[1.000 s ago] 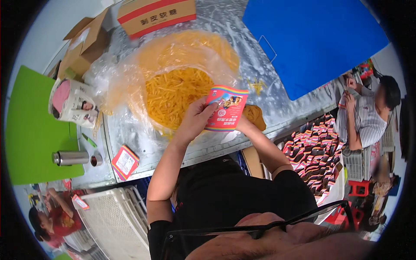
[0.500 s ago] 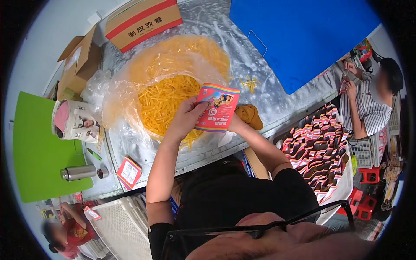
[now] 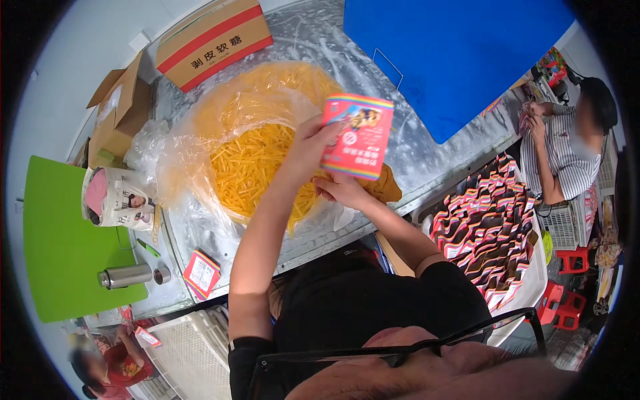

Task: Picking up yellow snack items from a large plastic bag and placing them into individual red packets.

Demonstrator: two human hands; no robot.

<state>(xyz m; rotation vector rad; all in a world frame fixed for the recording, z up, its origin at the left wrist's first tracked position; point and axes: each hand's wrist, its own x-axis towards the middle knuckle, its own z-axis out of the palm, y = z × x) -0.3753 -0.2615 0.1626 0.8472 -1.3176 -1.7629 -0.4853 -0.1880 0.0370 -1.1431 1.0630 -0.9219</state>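
My left hand (image 3: 308, 148) is closed on the edge of a flat pink pouch (image 3: 363, 133) with rainbow-striped borders, holding it up over the table. Just below the pouch is my right hand (image 3: 345, 192), its fingers bent and drawn together beside the pile. Whether anything is between those fingertips is too small to make out. Under and left of my hands, a heap of thin yellow strips (image 3: 248, 163) lies in a large, opened clear plastic bag (image 3: 183, 157). A mustard-coloured bundle (image 3: 391, 191) sits partly behind the pouch and my right hand.
Several pink pouches (image 3: 201, 275) lie at the table's near left edge, by a steel flask (image 3: 125, 276) on a green board (image 3: 50, 233). Cartons (image 3: 217, 47) and a blue board (image 3: 453, 60) stand behind. At right, a tray holds upright pouches (image 3: 483, 233); a co-worker (image 3: 560, 143) sits beyond.
My left hand has raised the pouch and moved it right and away from me. My right hand has come off the pouch and moved left, toward the yellow strips, with its fingers drawn together.
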